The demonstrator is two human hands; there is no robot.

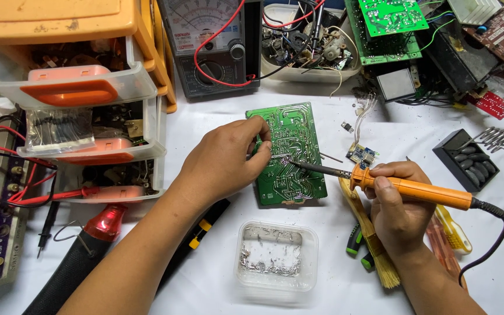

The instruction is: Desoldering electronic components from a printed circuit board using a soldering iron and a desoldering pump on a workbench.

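Note:
A green circuit board lies solder side up on the white table. My left hand rests on its left edge, fingers pinched at the board, possibly holding thin solder wire. My right hand grips an orange-handled soldering iron; its dark tip touches the board near the middle, where shiny solder shows.
A clear plastic tub with solder scraps sits in front. Orange and clear drawers stand left, an analog multimeter behind, more boards at back right, a black iron stand right, a brush and tools under my right hand.

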